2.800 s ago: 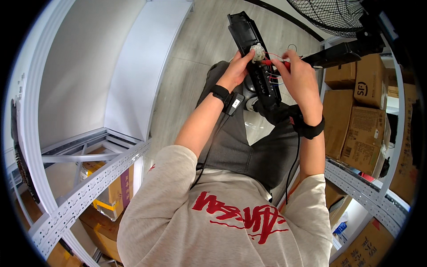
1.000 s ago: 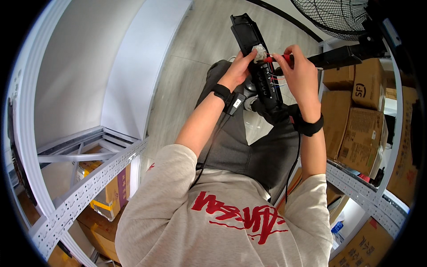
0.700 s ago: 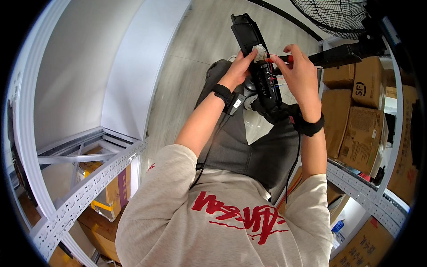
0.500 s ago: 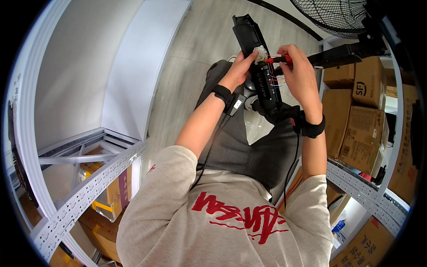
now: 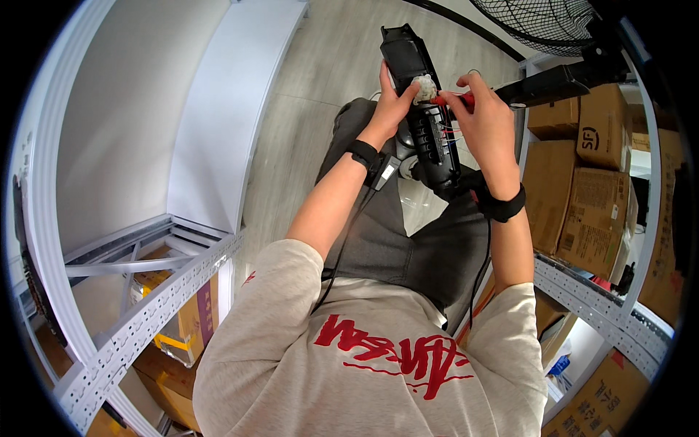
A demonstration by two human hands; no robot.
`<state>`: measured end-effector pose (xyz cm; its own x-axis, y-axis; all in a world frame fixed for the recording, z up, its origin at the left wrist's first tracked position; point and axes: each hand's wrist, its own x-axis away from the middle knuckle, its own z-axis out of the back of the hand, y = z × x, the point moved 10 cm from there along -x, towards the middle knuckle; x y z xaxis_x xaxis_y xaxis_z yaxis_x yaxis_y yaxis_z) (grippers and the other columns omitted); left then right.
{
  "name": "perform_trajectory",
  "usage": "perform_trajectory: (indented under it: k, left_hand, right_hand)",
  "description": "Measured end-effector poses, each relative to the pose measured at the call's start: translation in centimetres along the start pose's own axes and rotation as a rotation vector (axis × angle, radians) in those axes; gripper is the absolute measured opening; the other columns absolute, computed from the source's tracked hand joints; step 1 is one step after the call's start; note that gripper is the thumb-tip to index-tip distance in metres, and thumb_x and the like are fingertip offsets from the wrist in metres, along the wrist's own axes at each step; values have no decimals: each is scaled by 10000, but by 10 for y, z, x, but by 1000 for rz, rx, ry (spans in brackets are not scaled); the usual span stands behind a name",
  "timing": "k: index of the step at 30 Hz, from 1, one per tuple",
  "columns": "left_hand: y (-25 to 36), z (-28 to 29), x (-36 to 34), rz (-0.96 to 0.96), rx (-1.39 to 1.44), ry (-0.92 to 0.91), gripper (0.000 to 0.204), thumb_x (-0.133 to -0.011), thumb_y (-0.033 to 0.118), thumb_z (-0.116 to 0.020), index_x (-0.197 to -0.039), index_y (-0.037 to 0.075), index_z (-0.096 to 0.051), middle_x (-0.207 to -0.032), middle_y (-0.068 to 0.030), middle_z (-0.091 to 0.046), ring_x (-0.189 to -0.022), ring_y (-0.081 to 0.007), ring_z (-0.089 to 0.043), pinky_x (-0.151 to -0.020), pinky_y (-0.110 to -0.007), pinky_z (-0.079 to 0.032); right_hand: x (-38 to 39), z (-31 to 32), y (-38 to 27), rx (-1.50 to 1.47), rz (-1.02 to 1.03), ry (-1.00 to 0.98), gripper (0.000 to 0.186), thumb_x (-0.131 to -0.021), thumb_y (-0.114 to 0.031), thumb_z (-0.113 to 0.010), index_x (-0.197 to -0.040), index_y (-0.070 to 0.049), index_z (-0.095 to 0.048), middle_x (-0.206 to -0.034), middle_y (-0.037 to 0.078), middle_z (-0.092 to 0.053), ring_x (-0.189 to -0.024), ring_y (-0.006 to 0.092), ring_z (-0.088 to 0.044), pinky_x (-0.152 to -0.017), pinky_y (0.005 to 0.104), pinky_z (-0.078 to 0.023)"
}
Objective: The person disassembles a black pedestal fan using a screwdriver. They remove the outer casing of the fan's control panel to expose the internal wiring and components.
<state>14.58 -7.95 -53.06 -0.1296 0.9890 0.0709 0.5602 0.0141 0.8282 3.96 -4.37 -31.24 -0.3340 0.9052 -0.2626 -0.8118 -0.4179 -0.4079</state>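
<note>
A long black plastic housing (image 5: 409,57) stands tilted between my knees, with slots and thin red and white wires along its lower half. My left hand (image 5: 393,109) is closed on its left edge, the thumb pressing a small whitish round part (image 5: 424,88) against it. My right hand (image 5: 486,120) pinches a red-handled screwdriver (image 5: 466,99), pointing left at the whitish part. The fingers cover much of the screwdriver, and its tip cannot be made out.
A black fan grille (image 5: 535,25) and its dark pole (image 5: 546,87) stand at the upper right. Cardboard boxes (image 5: 593,215) fill the right shelf. At left is a white metal rack (image 5: 145,320) holding more boxes. Cables run from both wrist straps.
My right hand has shifted slightly left with the screwdriver, its fingers covering more of the handle. A left finger now stretches up along the housing, which has turned a little.
</note>
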Motion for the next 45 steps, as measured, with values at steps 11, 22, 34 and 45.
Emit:
perform_trajectory:
  k: [11,22,34,45]
  left_hand:
    - [32,-16,6,-192,-391,-127,714,-959,149,-568,-1533,242,-154,-1546,-118,-248,-1373,-243,-310,-1037,-327,-359]
    - [27,-18,8,-76,-283,-132,376,-968,189,-548,-1340,163,-501,-1219,-30,-562,-976,-106,-511,-747,-234,-376]
    - [24,-12,8,-48,-283,-58,207,-994,240,-525,-1129,90,-572,-1009,-5,-576,-910,-100,-490,-790,-248,-382]
    - [43,-4,9,-274,-374,60,177,-1000,215,-501,-1094,75,-556,-963,-27,-584,-896,-125,-523,-831,-271,-427]
  right_hand:
    - [2,14,-3,-120,66,-18,224,-810,-5,-650,-1018,-51,-582,-916,113,-612,-803,287,-623,-718,367,-502]
    - [-6,31,4,-156,41,139,201,-824,-23,-652,-1017,-45,-601,-924,113,-613,-769,265,-618,-690,340,-505]
    - [-8,21,5,-152,78,134,202,-814,-12,-654,-1008,-34,-603,-931,115,-618,-778,268,-628,-696,342,-510]
    - [-4,26,16,-131,33,154,173,-829,-34,-649,-996,-30,-607,-917,112,-615,-755,259,-622,-680,340,-503]
